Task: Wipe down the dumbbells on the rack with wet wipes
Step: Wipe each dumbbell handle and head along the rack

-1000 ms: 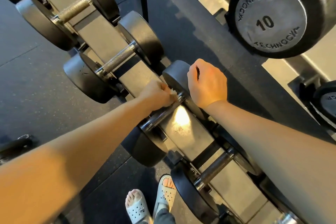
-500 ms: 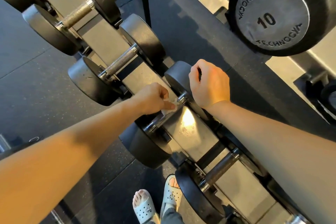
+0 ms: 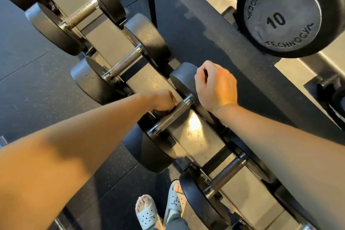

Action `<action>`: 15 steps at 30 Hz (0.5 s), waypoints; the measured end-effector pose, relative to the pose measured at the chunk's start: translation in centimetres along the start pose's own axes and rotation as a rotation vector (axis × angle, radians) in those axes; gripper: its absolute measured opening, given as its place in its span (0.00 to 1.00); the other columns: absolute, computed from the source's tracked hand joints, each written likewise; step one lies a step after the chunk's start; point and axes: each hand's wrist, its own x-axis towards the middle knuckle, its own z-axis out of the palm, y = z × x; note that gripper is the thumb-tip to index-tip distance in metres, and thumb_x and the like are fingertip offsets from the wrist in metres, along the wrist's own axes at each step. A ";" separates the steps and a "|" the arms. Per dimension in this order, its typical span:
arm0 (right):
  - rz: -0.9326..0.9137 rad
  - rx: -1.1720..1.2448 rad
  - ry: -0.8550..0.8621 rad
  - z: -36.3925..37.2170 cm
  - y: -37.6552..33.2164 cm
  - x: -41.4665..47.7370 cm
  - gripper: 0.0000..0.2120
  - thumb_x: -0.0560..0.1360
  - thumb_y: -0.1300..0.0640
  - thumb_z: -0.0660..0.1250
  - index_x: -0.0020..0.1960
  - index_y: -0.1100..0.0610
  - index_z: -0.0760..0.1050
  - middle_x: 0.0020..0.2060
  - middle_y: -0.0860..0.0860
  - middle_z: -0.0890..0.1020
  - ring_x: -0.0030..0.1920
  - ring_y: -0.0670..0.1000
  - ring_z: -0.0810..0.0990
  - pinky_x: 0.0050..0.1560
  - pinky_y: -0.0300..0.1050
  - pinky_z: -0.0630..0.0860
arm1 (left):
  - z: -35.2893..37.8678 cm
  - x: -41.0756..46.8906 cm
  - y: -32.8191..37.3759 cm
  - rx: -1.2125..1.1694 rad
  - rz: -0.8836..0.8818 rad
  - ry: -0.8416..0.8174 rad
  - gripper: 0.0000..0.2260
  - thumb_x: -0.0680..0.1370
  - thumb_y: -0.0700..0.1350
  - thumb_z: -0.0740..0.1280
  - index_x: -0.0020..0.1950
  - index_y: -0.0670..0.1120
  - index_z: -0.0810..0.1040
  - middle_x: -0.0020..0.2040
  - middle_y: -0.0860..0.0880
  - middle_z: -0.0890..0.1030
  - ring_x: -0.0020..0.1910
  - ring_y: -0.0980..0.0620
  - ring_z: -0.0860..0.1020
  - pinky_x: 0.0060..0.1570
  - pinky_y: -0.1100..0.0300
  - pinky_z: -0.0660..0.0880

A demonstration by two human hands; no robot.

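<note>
Dumbbell [image 3: 149,147]: right hand [image 3: 216,86] is clamping fingers over head [image 3: 182,78], steadying it; left hand [image 3: 162,101] is curling fingers beside handle [image 3: 171,115], hold unseen

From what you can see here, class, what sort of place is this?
Most likely a gym's free-weights area: dumbbells with knurled steel handles lie in a row on a metal rack, a weight head is stamped 10, and the floor is dark speckled matting.

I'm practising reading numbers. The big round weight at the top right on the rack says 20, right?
No. The head view shows that big round weight at the top right on the rack marked 10, not 20.
</note>
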 end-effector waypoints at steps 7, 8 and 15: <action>-0.009 0.022 0.028 0.2 0.1 0.1 0.15 0.82 0.50 0.55 0.41 0.55 0.72 0.31 0.45 0.73 0.31 0.49 0.73 0.32 0.51 0.75 | -0.7 0.1 -2.1 -0.398 0.083 0.022 0.07 0.81 0.38 0.67 0.55 0.47 0.83 0.52 0.45 0.84 0.50 0.50 0.84 0.51 0.57 0.82; -0.012 0.021 0.027 0.2 0.1 0.1 0.15 0.82 0.50 0.56 0.41 0.55 0.72 0.31 0.45 0.73 0.31 0.48 0.73 0.32 0.50 0.74 | -0.7 0.0 -2.7 -0.341 0.077 0.021 0.07 0.80 0.38 0.68 0.55 0.46 0.83 0.52 0.45 0.84 0.51 0.50 0.84 0.53 0.56 0.82; -0.013 0.016 0.026 0.2 0.2 0.0 0.15 0.82 0.50 0.56 0.41 0.54 0.72 0.31 0.45 0.73 0.31 0.48 0.73 0.33 0.49 0.74 | -1.5 -2.1 -3.1 -0.029 0.077 0.131 0.04 0.77 0.40 0.72 0.52 0.45 0.83 0.46 0.47 0.85 0.44 0.53 0.83 0.43 0.61 0.81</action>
